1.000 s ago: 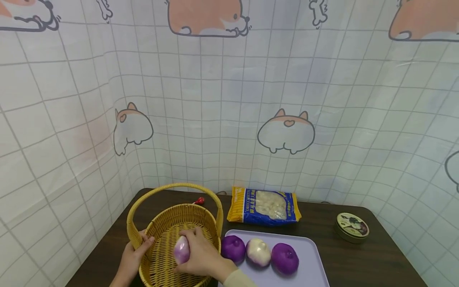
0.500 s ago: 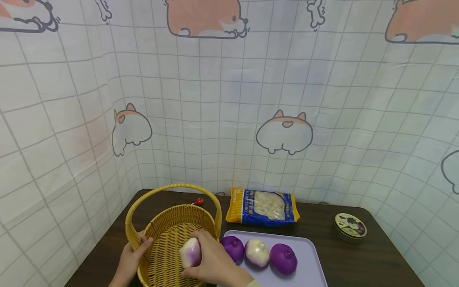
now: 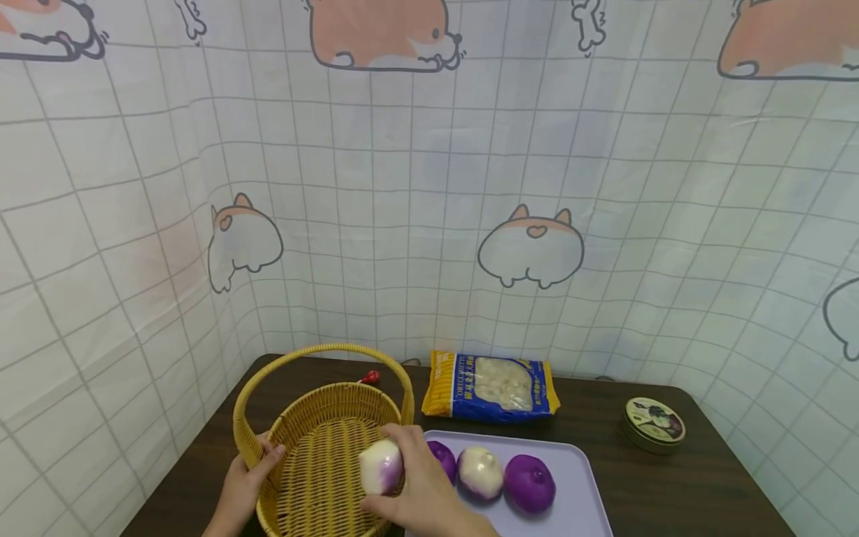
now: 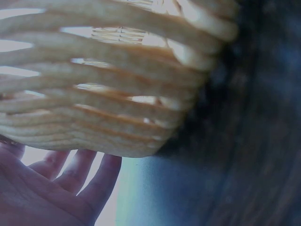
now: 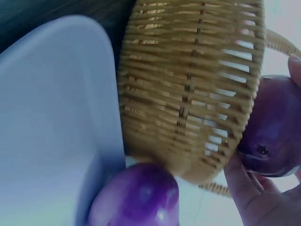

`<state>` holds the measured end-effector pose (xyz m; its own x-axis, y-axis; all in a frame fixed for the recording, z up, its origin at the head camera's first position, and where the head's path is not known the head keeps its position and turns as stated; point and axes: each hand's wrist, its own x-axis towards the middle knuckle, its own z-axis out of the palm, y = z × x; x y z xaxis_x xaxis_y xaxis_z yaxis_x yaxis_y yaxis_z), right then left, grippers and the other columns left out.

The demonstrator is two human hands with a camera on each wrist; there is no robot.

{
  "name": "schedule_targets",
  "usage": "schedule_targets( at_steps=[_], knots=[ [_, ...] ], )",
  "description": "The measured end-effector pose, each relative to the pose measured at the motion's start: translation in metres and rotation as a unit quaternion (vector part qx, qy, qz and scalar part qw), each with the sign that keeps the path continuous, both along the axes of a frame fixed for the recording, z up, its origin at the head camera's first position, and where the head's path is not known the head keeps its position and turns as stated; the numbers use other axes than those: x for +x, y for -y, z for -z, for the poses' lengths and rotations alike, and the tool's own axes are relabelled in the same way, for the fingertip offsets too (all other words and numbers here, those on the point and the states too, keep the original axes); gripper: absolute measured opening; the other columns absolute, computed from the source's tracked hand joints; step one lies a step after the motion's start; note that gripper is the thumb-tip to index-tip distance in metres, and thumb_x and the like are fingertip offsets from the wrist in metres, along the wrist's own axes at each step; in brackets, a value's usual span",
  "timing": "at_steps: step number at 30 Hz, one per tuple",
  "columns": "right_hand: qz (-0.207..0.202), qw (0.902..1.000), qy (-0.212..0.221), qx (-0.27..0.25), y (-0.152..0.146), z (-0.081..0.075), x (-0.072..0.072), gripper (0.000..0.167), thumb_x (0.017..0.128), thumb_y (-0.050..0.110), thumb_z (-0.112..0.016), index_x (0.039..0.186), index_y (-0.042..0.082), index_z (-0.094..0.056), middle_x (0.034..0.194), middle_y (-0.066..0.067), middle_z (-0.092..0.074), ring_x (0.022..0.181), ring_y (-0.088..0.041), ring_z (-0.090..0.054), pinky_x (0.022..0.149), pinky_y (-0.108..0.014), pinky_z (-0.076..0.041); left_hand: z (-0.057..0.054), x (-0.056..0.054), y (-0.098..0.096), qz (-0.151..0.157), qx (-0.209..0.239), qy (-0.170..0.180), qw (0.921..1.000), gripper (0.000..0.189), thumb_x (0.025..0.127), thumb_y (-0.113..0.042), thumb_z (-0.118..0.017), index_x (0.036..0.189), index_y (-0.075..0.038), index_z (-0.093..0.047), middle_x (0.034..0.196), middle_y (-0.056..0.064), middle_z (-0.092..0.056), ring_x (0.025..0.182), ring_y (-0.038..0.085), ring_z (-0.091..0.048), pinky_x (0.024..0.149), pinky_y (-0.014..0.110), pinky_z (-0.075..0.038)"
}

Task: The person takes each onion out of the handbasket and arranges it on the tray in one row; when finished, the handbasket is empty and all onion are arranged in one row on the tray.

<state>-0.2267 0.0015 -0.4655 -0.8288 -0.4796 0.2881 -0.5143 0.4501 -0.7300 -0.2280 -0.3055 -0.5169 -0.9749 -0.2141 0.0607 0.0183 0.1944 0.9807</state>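
A yellow wicker basket (image 3: 309, 477) with a tall arched handle stands at the front left. My left hand (image 3: 243, 488) grips its left side, thumb over the rim; in the left wrist view the fingers (image 4: 101, 181) show beside the woven wall. My right hand (image 3: 429, 485) holds a round purple-and-white turnip-like vegetable (image 3: 379, 468) between thumb and fingers at the basket's right rim. From the right wrist, the held vegetable's dark purple end (image 5: 275, 122) shows beyond the rim. Inside, the bare woven bottom is visible.
A lilac tray (image 3: 573, 477) right of the basket bears a partly hidden purple vegetable (image 3: 443, 457), a whitish one (image 3: 479, 473) and a purple one (image 3: 530, 483). Behind lie a blue-and-yellow pasta bag (image 3: 493, 388) and a small red object (image 3: 371, 377). A round tin (image 3: 654, 424) stands right.
My right hand has carried the vegetable rightward from over the basket's middle to its right rim, turning its white end more into view. The left hand keeps its grip on the basket.
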Motion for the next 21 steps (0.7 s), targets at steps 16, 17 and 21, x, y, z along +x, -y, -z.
schedule_targets(
  at_steps=[16, 17, 21],
  knots=[
    [0.035, 0.9985, -0.024, -0.035, -0.047, 0.003, 0.002, 0.077, 0.070, 0.040, -0.087, 0.128, 0.020, -0.042, 0.128, 0.004, -0.040, 0.115, -0.017, -0.051, 0.095, -0.038, -0.046, 0.000, 0.000, 0.000, -0.005, 0.000, -0.007, 1.0000, 0.039, 0.099, -0.028, -0.058, 0.096, 0.006, -0.040, 0.144, 0.034, -0.037, 0.137, 0.052, -0.026, 0.105, 0.069, -0.023],
    [0.036, 0.9986, -0.020, -0.033, -0.050, 0.002, 0.002, 0.076, 0.070, 0.039, -0.087, 0.128, 0.021, -0.042, 0.129, 0.004, -0.040, 0.115, -0.017, -0.051, 0.095, -0.038, -0.046, 0.000, 0.000, 0.000, -0.005, 0.000, -0.006, 1.0000, 0.039, 0.099, -0.028, -0.058, 0.096, 0.006, -0.040, 0.144, 0.034, -0.037, 0.137, 0.052, -0.026, 0.105, 0.069, -0.024],
    [0.043, 0.9988, 0.008, -0.022, -0.061, 0.000, 0.004, 0.075, 0.073, 0.042, -0.085, 0.129, 0.022, -0.040, 0.129, 0.004, -0.040, 0.113, -0.018, -0.051, 0.093, -0.040, -0.047, 0.000, 0.001, -0.001, -0.006, -0.001, -0.002, 1.0000, 0.039, 0.099, -0.029, -0.058, 0.096, 0.005, -0.040, 0.144, 0.034, -0.037, 0.137, 0.052, -0.026, 0.105, 0.069, -0.024]
  ],
)
